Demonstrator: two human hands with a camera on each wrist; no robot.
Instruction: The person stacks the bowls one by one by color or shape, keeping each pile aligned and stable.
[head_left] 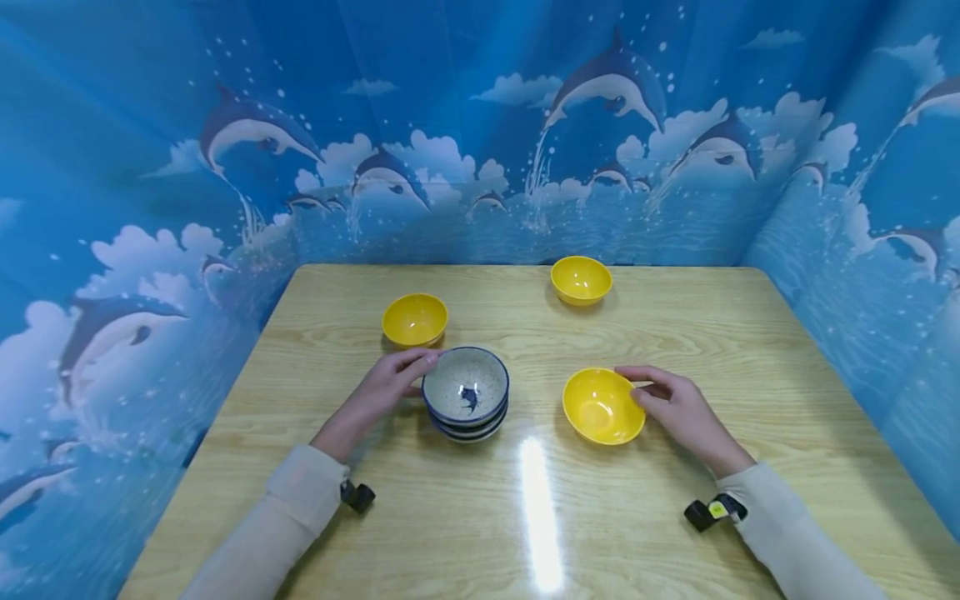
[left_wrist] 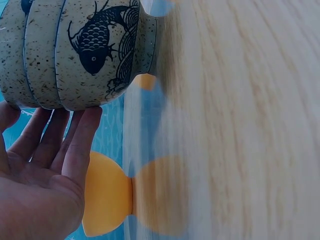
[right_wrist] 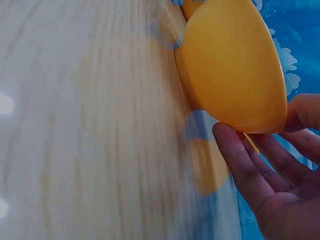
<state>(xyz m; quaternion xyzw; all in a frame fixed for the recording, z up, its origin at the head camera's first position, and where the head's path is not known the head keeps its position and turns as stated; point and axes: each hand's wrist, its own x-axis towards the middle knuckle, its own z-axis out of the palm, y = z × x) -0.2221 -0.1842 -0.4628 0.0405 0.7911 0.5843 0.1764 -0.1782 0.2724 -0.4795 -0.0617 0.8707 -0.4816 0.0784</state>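
Note:
A stack of speckled grey bowls (head_left: 467,387) with blue rims stands left of the middle of the table. My left hand (head_left: 386,382) holds it from the left, thumb at the top rim and fingertips against the outer wall. In the left wrist view, a dark blue fish decorates the lowest bowl (left_wrist: 95,45) beside my fingers. To the right is a yellow bowl (head_left: 602,407), its right rim pinched by my right hand (head_left: 678,412). The right wrist view shows the fingers (right_wrist: 250,170) under its outer wall and the thumb at the rim.
Behind the stack sits a second yellow bowl (head_left: 415,321), close to my left hand. A third yellow bowl (head_left: 581,281) stands near the back edge of the wooden table (head_left: 420,517). A blue dolphin-print curtain (head_left: 465,100) borders the back and sides.

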